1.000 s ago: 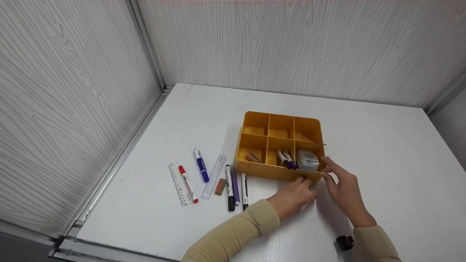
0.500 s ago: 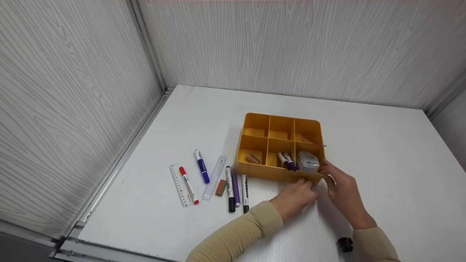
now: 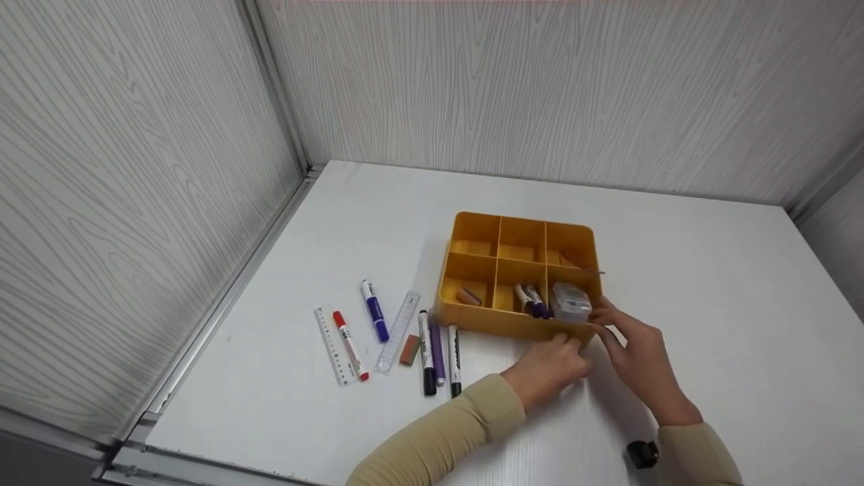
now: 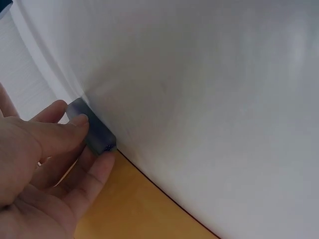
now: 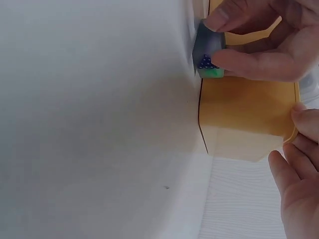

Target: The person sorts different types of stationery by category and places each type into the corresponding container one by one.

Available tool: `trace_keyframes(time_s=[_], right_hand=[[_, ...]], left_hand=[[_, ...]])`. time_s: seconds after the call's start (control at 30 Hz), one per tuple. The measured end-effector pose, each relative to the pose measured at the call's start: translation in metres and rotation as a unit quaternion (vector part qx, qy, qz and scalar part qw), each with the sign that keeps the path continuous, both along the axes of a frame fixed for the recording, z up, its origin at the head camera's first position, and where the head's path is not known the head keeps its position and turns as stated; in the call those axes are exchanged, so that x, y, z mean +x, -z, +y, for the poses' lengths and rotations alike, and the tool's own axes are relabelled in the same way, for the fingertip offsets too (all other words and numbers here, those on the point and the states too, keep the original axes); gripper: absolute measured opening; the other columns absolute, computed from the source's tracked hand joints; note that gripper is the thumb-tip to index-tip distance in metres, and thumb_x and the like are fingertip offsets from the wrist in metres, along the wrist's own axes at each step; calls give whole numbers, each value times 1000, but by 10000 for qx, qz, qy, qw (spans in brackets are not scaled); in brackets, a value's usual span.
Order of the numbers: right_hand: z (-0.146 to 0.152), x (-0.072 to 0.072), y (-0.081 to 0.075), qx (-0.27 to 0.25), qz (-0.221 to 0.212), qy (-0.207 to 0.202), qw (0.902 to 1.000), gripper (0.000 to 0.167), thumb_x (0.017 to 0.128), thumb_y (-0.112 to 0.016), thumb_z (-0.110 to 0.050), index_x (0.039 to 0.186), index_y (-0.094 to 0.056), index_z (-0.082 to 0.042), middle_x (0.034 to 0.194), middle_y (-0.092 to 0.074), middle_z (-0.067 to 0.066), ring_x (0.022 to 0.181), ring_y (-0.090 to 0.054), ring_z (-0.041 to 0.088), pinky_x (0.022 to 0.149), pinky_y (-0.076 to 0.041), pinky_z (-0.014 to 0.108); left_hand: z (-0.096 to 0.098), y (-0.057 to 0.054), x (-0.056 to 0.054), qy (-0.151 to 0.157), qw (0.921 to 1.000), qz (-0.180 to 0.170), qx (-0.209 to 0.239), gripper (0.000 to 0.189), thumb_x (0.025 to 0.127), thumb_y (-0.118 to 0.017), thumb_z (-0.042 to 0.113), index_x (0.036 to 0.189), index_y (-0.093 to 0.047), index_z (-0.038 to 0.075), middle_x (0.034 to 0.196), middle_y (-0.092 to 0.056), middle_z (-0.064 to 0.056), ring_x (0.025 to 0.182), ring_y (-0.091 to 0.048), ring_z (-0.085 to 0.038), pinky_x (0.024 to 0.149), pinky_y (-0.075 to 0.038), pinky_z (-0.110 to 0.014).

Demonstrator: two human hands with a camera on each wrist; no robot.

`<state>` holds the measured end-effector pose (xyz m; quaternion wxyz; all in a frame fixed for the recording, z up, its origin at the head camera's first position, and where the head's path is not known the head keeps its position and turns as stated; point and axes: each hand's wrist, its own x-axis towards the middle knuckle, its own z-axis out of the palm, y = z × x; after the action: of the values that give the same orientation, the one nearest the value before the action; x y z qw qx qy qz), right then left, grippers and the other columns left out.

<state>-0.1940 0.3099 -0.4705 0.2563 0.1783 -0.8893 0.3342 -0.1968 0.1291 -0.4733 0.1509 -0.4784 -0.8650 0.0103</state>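
Observation:
A yellow six-compartment organizer box (image 3: 513, 322) stands on the white table. My left hand (image 3: 550, 368) is low at its front wall. Thumb and fingers pinch a small blue-grey block (image 4: 92, 124) there, close to where the wall meets the table. In the right wrist view the block's end is green, with a dark dotted patch. My right hand (image 3: 641, 354) grips the box's front right corner by the rim. Inside the box lie a clear plastic case (image 3: 570, 302), two purple-capped markers (image 3: 532, 301) and an eraser (image 3: 468, 296). A thin brownish item (image 3: 580, 266) pokes out at the right.
Left of the box lie a blue marker (image 3: 374, 310), a red marker (image 3: 350, 345), two clear rulers (image 3: 335, 346), a brown-green eraser (image 3: 409, 349), and black and purple markers (image 3: 438, 354). A small black object (image 3: 642, 454) is beside the right cuff. White panels (image 3: 540, 94) enclose the table.
The whole scene sits slightly lower in the head view. My right fingers have shifted a little at the box corner. My left hand stays in the same place at the front wall.

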Motion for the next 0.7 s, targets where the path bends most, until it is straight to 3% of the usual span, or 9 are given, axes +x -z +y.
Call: trace_keyframes(time_s=[0.2, 0.37, 0.53, 0.7], right_hand=[[-1, 0, 2, -86, -21, 18, 10000, 19, 82, -73, 9, 96, -71, -4, 107, -75, 6, 120, -63, 32, 98, -36, 3], [-1, 0, 3, -90, -158, 87, 9998, 20, 83, -72, 8, 98, -71, -6, 109, -75, 7, 122, -62, 31, 97, -35, 2], [0, 0, 2, -51, -219, 166, 9996, 21, 83, -73, 7, 98, -72, -8, 113, -74, 9, 121, -62, 30, 97, -33, 0], [0, 1, 2, -31, -157, 116, 9998, 22, 83, -72, 8, 97, -71, -9, 112, -75, 7, 121, -62, 30, 97, -34, 1]], left_hand=[[-4, -5, 2, 198, 9995, -183, -137, 18, 93, -67, 20, 108, -71, 29, 113, -67, 1, 98, -59, -15, 76, -52, -23], [-11, -17, 6, 507, 9973, -493, -212, 27, 95, -63, 11, 115, -65, 27, 112, -67, 1, 100, -59, -15, 77, -53, -23], [-17, -31, 11, 717, 9952, -672, 41, 24, 99, -59, 12, 117, -63, 28, 112, -65, 2, 101, -57, -13, 75, -51, -19], [-21, -45, 11, 972, 9905, -824, 509, 27, 97, -63, 10, 118, -64, 27, 114, -65, 4, 106, -56, -10, 86, -48, -14]])
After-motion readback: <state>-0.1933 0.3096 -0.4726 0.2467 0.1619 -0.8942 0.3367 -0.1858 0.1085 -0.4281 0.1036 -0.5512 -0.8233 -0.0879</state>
